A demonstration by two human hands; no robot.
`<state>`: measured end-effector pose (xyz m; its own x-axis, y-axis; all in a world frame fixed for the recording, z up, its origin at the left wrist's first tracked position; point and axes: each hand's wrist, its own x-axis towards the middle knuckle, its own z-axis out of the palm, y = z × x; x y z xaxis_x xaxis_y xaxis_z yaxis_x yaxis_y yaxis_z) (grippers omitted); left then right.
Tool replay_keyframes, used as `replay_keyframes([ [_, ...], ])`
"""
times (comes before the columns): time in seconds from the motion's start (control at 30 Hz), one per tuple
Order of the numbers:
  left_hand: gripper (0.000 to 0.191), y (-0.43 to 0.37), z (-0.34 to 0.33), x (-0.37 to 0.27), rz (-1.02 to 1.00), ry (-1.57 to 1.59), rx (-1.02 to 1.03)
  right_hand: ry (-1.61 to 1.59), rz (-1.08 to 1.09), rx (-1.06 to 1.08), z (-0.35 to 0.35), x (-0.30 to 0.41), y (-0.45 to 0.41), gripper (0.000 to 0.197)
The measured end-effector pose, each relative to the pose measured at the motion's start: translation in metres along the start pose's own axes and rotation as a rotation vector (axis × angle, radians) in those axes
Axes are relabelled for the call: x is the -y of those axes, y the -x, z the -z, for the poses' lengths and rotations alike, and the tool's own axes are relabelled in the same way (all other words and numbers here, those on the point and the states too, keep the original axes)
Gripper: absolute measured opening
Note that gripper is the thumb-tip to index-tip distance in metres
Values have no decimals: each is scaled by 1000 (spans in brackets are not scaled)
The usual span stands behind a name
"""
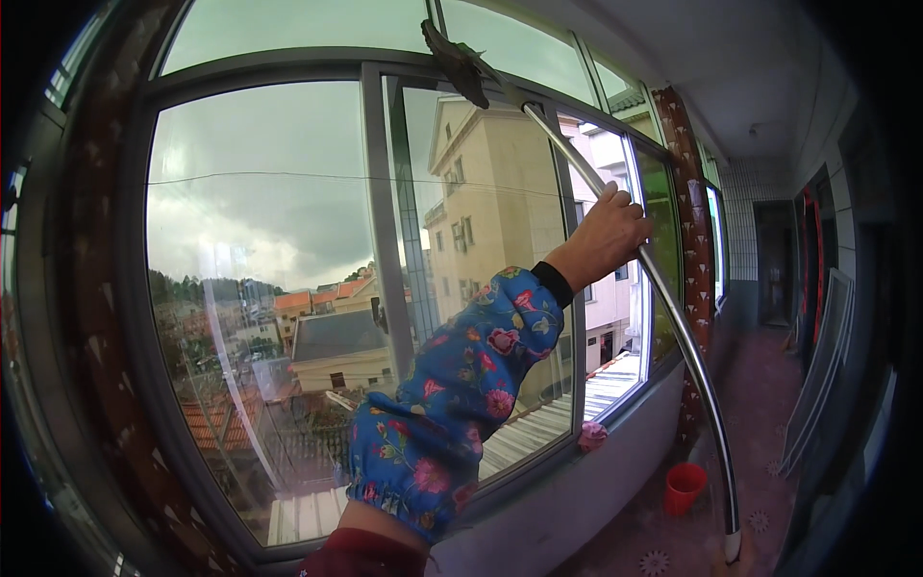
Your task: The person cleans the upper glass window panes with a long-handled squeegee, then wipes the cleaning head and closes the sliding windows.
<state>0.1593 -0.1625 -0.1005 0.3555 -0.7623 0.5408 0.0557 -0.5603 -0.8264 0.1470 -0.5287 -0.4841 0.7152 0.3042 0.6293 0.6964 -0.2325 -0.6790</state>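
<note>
My left hand (609,231), in a blue floral sleeve cover, grips a shiny metal pole (692,346) around its upper part. At the pole's lower end my right hand (737,555) is partly visible at the bottom edge, wrapped near the white end cap. The pole's far end carries a dark mop head (458,65), which lies across the upper frame bar of a sliding window (371,187). Whether the mop head touches the glass above the bar is hard to tell.
A red bucket (683,489) stands on the patterned floor below the window wall. A pink crumpled cloth (592,436) rests on the sill. Window screens (818,375) lean against the right wall. One window section stands open. A tiled column (685,216) rises beyond it.
</note>
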Motion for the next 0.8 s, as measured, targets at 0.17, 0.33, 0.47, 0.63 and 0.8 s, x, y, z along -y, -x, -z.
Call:
replay_keyframes([
  [0.17,15,-55,11,-16,23,19,-87,554,-160,-252,81,28,-25,33],
  [0.33,17,-62,37,-22,81,16,-63,468,-10,-285,108,8,-29,31],
  [0.47,20,-41,62,-23,102,-67,-39,632,-90,-214,102,-1,-36,28],
  [0.63,21,-9,98,-13,140,-175,-73,598,121,-179,98,7,-69,30],
  [0.8,28,20,145,0,207,-229,-66,375,420,-186,99,23,-111,36],
])
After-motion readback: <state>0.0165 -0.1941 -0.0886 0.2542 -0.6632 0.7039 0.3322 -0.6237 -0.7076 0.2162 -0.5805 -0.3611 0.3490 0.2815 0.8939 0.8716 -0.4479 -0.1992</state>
